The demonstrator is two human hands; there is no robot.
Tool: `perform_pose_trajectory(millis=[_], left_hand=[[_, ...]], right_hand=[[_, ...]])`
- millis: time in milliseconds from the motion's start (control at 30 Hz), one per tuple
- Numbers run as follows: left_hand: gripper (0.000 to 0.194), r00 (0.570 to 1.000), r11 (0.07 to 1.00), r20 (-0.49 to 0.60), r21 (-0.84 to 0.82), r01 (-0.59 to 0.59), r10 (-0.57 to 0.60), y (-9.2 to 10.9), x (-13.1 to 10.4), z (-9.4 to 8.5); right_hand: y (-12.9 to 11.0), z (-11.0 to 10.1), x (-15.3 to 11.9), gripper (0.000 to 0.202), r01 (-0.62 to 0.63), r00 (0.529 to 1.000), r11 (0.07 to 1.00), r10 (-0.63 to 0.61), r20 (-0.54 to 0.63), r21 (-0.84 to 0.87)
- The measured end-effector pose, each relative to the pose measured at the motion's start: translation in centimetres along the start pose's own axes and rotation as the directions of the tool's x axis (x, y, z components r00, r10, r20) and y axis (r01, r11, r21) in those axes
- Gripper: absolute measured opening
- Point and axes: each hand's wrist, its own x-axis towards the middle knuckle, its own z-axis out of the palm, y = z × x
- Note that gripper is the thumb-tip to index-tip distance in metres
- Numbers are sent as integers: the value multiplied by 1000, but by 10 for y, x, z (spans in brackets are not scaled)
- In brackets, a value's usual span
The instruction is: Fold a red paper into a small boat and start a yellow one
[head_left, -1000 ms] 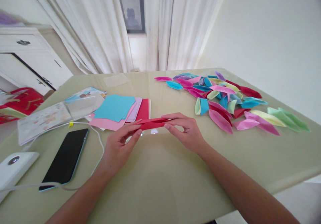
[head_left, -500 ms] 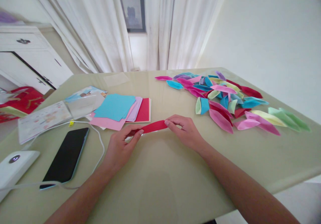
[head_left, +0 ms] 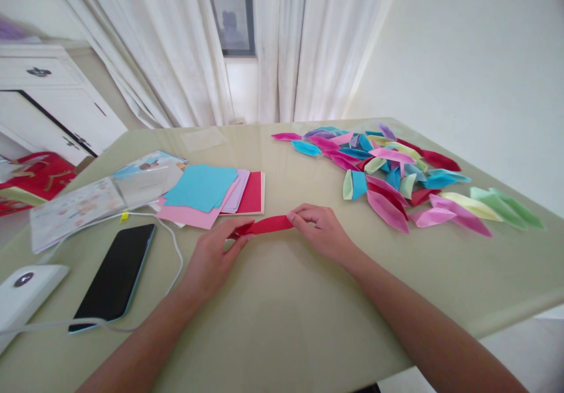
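A folded strip of red paper [head_left: 271,224] stretches between my two hands just over the table's middle. My left hand [head_left: 218,249] pinches its left end between thumb and fingers. At the other end, my right hand [head_left: 317,227] grips the paper, thumb in front. Behind my left hand lies a stack of coloured paper squares, with a blue sheet [head_left: 200,186] on top, pink [head_left: 185,214] and lilac sheets [head_left: 238,190] under it, and a red sheet [head_left: 252,193] at its right. To the right spreads a pile of folded paper pieces [head_left: 390,164] in many colours.
At the left of the table [head_left: 282,322] lie a black phone [head_left: 117,272], a white device [head_left: 30,290] and a white cable [head_left: 178,246]. Printed plastic packaging [head_left: 79,208] is beside the paper stack. Curtains [head_left: 282,46] hang beyond the far edge; a wall [head_left: 480,58] stands right.
The red strip's left end has opened slightly, and my left thumb has shifted a little. Both hands stay in nearly the same place; the other things have not moved.
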Motion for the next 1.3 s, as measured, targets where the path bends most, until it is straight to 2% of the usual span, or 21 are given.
perform_pose_trajectory(millis=[133, 233, 433, 633, 800, 967, 1100, 1300], left_hand=[[27, 993, 991, 35, 62, -117, 115, -3, -2, -1], [25, 988, 986, 45, 75, -149, 146, 0, -2, -1], [19, 992, 989, 19, 78, -128, 126, 3, -1, 3], [16, 994, 988, 9, 102, -113, 113, -2, -4, 6], [18, 986, 981, 92, 119, -152, 142, -6, -3, 3], [31, 964, 970, 201, 136, -203, 173, -10, -2, 2], [28, 959, 965, 214, 146, -218, 184, -14, -2, 2], [25, 964, 968, 201, 144, -205, 175, -15, -1, 2]], right_hand=[[-1, 0, -1, 27, 18, 1000, 1000, -18, 4, -21], [-1, 1, -1, 31, 16, 1000, 999, -16, 4, -40], [0, 2, 0, 27, 27, 1000, 997, -25, 16, -70], [4, 8, -1, 20, 104, 995, 979, -104, 13, -174], [5, 10, -3, 18, 165, 986, 941, -162, 37, -296], [7, 7, -5, 9, 217, 976, 901, -210, 59, -377], [9, 3, -4, 4, 274, 961, 878, -257, 97, -393], [10, -5, -3, 15, 416, 908, 842, -366, 203, -345]])
